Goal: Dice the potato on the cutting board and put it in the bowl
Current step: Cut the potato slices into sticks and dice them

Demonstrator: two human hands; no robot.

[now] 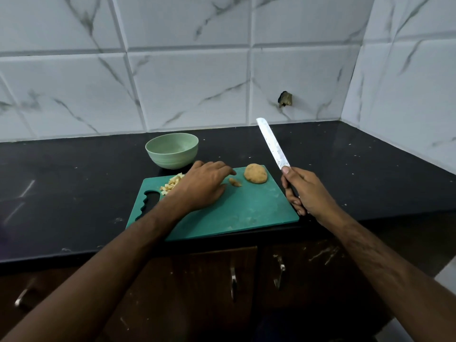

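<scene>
Potato half (255, 173) on board (246, 208), one bowl (172, 150); left fingers (222, 169) relaxed, right fingers (293, 201) round knife (271, 144)

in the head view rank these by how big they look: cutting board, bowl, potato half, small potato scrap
1. cutting board
2. bowl; it sits farther from the camera, so its true size may be understated
3. potato half
4. small potato scrap

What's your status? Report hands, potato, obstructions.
Right hand grips knife, raised off board. Left hand open over cutting board. Potato half uncut; dice piled; bowl looks empty. Nothing blocking.
</scene>
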